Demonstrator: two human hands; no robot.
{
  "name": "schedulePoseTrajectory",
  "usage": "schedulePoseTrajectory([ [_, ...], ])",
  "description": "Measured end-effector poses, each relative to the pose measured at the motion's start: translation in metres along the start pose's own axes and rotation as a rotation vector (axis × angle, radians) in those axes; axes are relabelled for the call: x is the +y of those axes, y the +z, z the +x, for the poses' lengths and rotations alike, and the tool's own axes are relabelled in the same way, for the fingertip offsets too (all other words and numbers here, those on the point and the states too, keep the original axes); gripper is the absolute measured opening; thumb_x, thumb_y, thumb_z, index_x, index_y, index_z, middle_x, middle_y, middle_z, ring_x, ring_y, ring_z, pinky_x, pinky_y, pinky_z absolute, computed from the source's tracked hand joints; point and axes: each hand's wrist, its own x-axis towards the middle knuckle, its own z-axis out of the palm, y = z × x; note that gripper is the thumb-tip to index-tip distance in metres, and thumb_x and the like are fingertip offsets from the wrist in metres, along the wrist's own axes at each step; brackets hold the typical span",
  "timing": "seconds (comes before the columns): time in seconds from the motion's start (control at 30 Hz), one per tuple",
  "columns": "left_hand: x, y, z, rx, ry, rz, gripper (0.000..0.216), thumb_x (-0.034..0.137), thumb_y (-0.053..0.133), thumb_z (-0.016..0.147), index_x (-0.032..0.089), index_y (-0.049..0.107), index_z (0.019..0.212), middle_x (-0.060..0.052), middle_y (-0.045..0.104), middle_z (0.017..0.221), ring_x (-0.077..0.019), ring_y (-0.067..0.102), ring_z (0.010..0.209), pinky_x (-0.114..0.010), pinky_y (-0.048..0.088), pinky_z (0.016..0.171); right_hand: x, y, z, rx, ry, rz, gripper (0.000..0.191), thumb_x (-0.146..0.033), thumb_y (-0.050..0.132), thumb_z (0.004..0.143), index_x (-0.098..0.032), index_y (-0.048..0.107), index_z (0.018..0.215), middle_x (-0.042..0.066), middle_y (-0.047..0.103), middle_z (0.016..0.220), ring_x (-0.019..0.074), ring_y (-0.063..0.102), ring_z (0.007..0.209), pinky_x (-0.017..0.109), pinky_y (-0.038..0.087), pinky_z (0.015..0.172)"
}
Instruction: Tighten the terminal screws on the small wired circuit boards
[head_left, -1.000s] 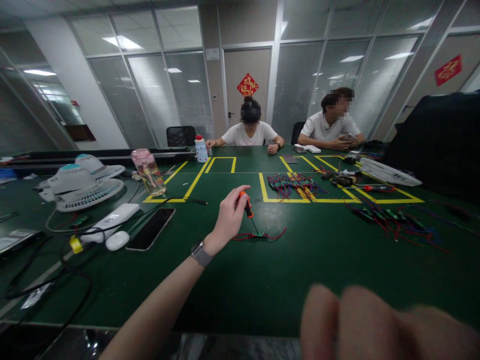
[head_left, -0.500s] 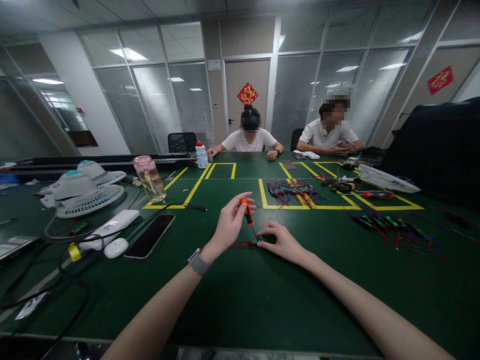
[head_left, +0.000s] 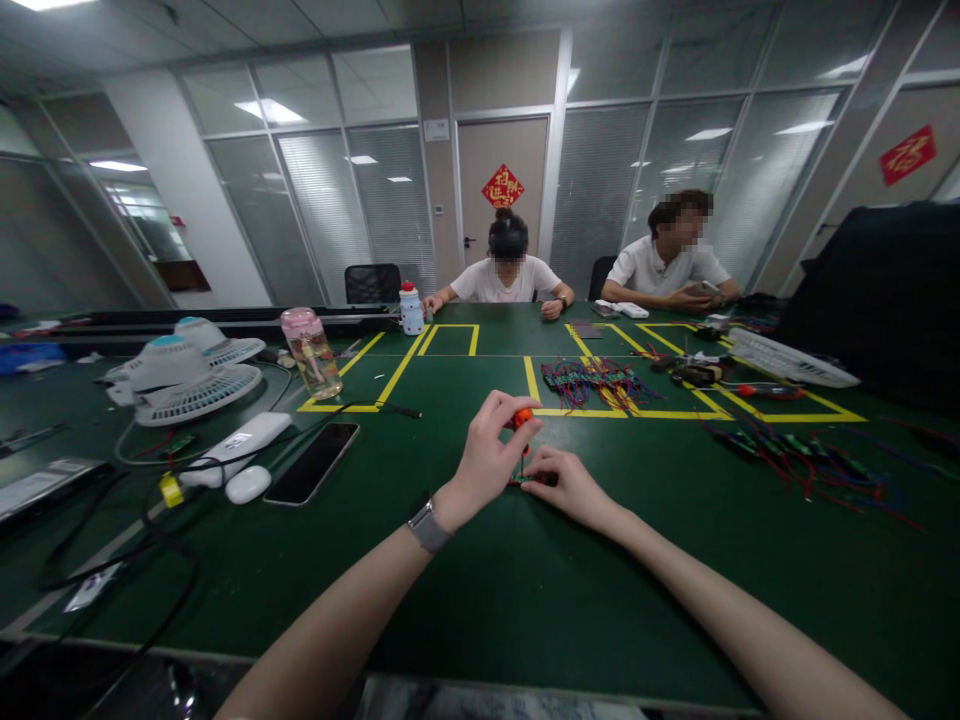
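At a green worktop [head_left: 525,600], a person's left hand [head_left: 491,445] grips an orange-handled screwdriver [head_left: 523,417], its shaft pointing down at a small circuit board [head_left: 518,481] on the surface ahead. The right hand [head_left: 570,487], thumb and fingertips together, pinches the board at its right end; the fingers hide much of it. A watch [head_left: 429,525] circles the left wrist. Beyond the hands, a cluster of wired boards [head_left: 596,380] lies partly across yellow tape [head_left: 675,415], with a second group [head_left: 817,455] nearer, at right. At left are a dark-screened phone [head_left: 313,463], a pink-lidded bottle [head_left: 311,355] standing upright and two white fans [head_left: 195,388]. Across the worktop sit two people in white shirts, one [head_left: 501,279] wearing a black headset [head_left: 508,243], the other [head_left: 667,268] with both forearms at the table edge.
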Motion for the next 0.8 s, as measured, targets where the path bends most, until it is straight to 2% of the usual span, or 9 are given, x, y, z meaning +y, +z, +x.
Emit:
schedulePoseTrajectory([
  [0.13, -0.003, -0.006, 0.001, -0.006, -0.004, -0.078, 0.026, 0.023, 0.040, 0.096, 0.020, 0.060, 0.113, -0.007, 0.058, 0.105, -0.0161, 0.057, 0.097, -0.029, 0.046, 0.086, -0.002, 0.000, 0.000, 0.002, 0.016, 0.003, 0.010, -0.019, 0.069, 0.077, -0.016, 0.074, 0.084, 0.003, 0.059, 0.076, 0.0149, 0.056, 0.068, 0.026, 0.044, 0.063],
  [0.23, -0.009, -0.009, 0.003, 0.009, -0.019, -0.123, 0.023, 0.025, 0.045, 0.094, 0.019, 0.063, 0.108, -0.006, 0.059, 0.099, -0.0150, 0.058, 0.089, -0.026, 0.047, 0.077, -0.002, 0.001, 0.000, 0.002, 0.021, 0.017, 0.011, -0.020, 0.068, 0.077, -0.016, 0.074, 0.086, 0.004, 0.060, 0.078, 0.0145, 0.056, 0.067, 0.026, 0.045, 0.063],
  [0.33, -0.013, -0.011, 0.005, 0.049, -0.013, -0.032, 0.021, 0.027, 0.051, 0.091, 0.020, 0.069, 0.099, -0.003, 0.052, 0.087, -0.0131, 0.054, 0.079, -0.024, 0.046, 0.070, -0.002, 0.001, -0.001, 0.005, 0.015, 0.015, 0.011, -0.021, 0.068, 0.078, -0.016, 0.074, 0.085, 0.003, 0.059, 0.077, 0.0147, 0.056, 0.069, 0.026, 0.045, 0.064],
  [0.43, -0.012, -0.015, 0.006, 0.011, -0.005, 0.041, 0.022, 0.028, 0.054, 0.090, 0.023, 0.068, 0.106, -0.002, 0.049, 0.084, -0.0127, 0.053, 0.076, -0.025, 0.046, 0.071, -0.001, 0.000, -0.001, 0.003, 0.007, 0.009, 0.011, -0.022, 0.067, 0.078, -0.017, 0.074, 0.085, 0.003, 0.059, 0.078, 0.0151, 0.056, 0.069, 0.026, 0.046, 0.064],
  [0.53, -0.010, -0.019, 0.007, -0.073, 0.012, 0.037, 0.032, 0.024, 0.049, 0.092, 0.024, 0.057, 0.123, -0.006, 0.054, 0.103, -0.0158, 0.057, 0.092, -0.030, 0.047, 0.085, -0.001, 0.000, -0.001, -0.009, 0.002, 0.005, 0.012, -0.023, 0.067, 0.079, -0.018, 0.074, 0.086, 0.004, 0.060, 0.079, 0.0154, 0.057, 0.070, 0.027, 0.046, 0.065],
  [0.6, -0.009, -0.021, 0.008, -0.106, 0.012, -0.021, 0.035, 0.021, 0.044, 0.093, 0.023, 0.052, 0.128, -0.009, 0.054, 0.118, -0.0176, 0.057, 0.105, -0.033, 0.045, 0.094, -0.001, 0.000, -0.001, -0.016, 0.002, 0.002, 0.012, -0.024, 0.066, 0.079, -0.018, 0.074, 0.087, 0.004, 0.060, 0.079, 0.0153, 0.058, 0.070, 0.027, 0.047, 0.065],
  [0.67, -0.009, -0.022, 0.009, -0.114, -0.014, -0.086, 0.033, 0.019, 0.043, 0.093, 0.021, 0.054, 0.125, -0.009, 0.055, 0.120, -0.0175, 0.059, 0.107, -0.032, 0.047, 0.093, -0.001, 0.000, -0.001, -0.015, 0.005, 0.002, 0.012, -0.024, 0.066, 0.080, -0.018, 0.074, 0.087, 0.004, 0.060, 0.079, 0.0152, 0.058, 0.070, 0.027, 0.047, 0.065],
  [0.73, -0.010, -0.022, 0.009, -0.089, -0.055, -0.103, 0.028, 0.018, 0.048, 0.091, 0.020, 0.059, 0.117, -0.007, 0.059, 0.110, -0.0165, 0.061, 0.100, -0.029, 0.051, 0.085, -0.001, 0.001, -0.001, -0.010, 0.003, 0.005, 0.012, -0.024, 0.066, 0.079, -0.018, 0.073, 0.086, 0.004, 0.060, 0.080, 0.0150, 0.058, 0.070, 0.027, 0.046, 0.065],
  [0.8, -0.011, -0.021, 0.009, -0.012, -0.081, -0.055, 0.019, 0.020, 0.058, 0.086, 0.019, 0.064, 0.104, -0.005, 0.060, 0.097, -0.0148, 0.061, 0.090, -0.025, 0.052, 0.077, -0.001, 0.001, -0.001, -0.003, 0.001, 0.006, 0.011, -0.023, 0.067, 0.079, -0.017, 0.073, 0.086, 0.004, 0.060, 0.080, 0.0151, 0.058, 0.070, 0.027, 0.046, 0.065],
])
